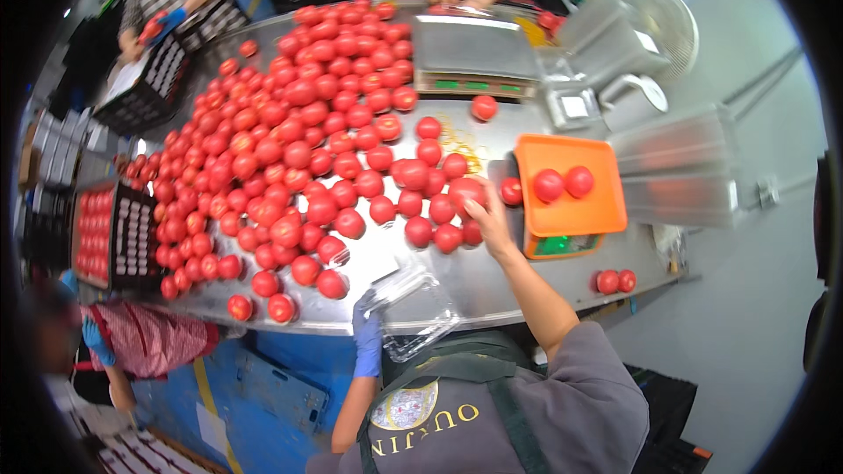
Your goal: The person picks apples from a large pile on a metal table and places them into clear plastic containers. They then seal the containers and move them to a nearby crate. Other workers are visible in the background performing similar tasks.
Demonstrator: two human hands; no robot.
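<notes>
My left hand point(367, 334), in a blue glove, grips the edge of a clear plastic clamshell container point(421, 306) at the table's near edge. No tomato shows inside the container. My bare right hand point(490, 220) has its fingers around a red tomato point(465, 193), above a few loose ones. Just right of that hand stands an orange scale point(573, 217) with two tomatoes point(564, 183) on its tray and a lit green display. Another tomato point(511, 191) lies against the scale's left side. A large heap of tomatoes point(296, 125) spreads to the left.
A metal scale point(475, 46) stands at the far side of the steel table point(487, 283). Stacked clear containers point(678, 174) are at the right. Two tomatoes point(616, 282) lie near the right edge. Black crates point(132, 237) stand at the left. Several co-workers stand around.
</notes>
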